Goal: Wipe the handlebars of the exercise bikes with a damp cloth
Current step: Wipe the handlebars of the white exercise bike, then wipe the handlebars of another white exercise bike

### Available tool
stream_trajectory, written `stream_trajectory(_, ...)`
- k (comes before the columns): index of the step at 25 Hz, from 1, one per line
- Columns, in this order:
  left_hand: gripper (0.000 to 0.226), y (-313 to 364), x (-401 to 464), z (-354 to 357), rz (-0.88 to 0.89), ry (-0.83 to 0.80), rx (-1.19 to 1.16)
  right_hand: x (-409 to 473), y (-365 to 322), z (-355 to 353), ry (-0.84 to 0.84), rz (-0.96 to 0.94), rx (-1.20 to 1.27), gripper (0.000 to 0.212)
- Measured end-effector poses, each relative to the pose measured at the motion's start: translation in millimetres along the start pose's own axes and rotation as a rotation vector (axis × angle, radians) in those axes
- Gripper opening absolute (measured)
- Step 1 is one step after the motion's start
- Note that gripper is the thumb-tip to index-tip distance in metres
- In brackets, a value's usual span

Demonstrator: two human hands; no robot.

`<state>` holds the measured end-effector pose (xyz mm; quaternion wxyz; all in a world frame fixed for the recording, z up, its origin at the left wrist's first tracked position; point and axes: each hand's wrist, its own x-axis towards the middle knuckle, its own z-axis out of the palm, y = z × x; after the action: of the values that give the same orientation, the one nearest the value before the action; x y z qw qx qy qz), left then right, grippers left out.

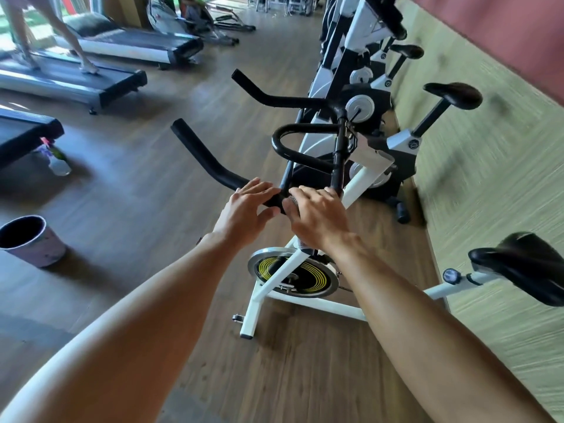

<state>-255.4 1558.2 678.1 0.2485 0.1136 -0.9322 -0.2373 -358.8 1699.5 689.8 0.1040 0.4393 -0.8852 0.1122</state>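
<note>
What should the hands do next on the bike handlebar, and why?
Probably slide the right hand, which seems to hold a grey cloth on the black handlebar, outward along the near arm. The left hand rests there, so it may need to shift first. That arm looks not yet reached.

bucket [29,239] and spray bottle [58,161] on floor left of the bike [293,288]; treadmills [91,83] behind them.

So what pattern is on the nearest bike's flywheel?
Yellow concentric rings on a black flywheel, silver rim; head view.
</note>
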Motion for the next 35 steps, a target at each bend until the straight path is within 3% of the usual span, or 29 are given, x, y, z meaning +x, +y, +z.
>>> stream_trajectory(6,0.048,6,0,-2,-0.089,-0.089,0.057,-6,10,6,0.071,-0.084,0.074,0.061)
stream_trajectory(11,0.063,19,-16,-4,-0.132,-0.116,0.094,-11,16,10,0.149,-0.172,0.302,0.063)
stream_trajectory(17,0.062,29,-44,-18,-0.227,-0.076,-0.011,-22,11,12,0.364,-0.194,0.513,0.034)
stream_trajectory(22,0.053,18,-89,-19,-0.376,-0.119,-0.056,-56,-15,8,0.532,-0.177,0.551,0.028)
stream_trajectory(25,0.050,-5,-127,-13,-0.437,-0.159,-0.099,-90,-47,27,0.455,-0.115,0.593,0.026)
stream_trajectory(30,0.047,-51,-203,-2,-0.599,-0.309,-0.123,-147,-103,99,0.148,0.011,0.721,0.027)
stream_trajectory(35,0.049,-97,-283,-9,-0.750,-0.462,-0.045,-178,-152,161,-0.057,0.089,0.730,0.021)
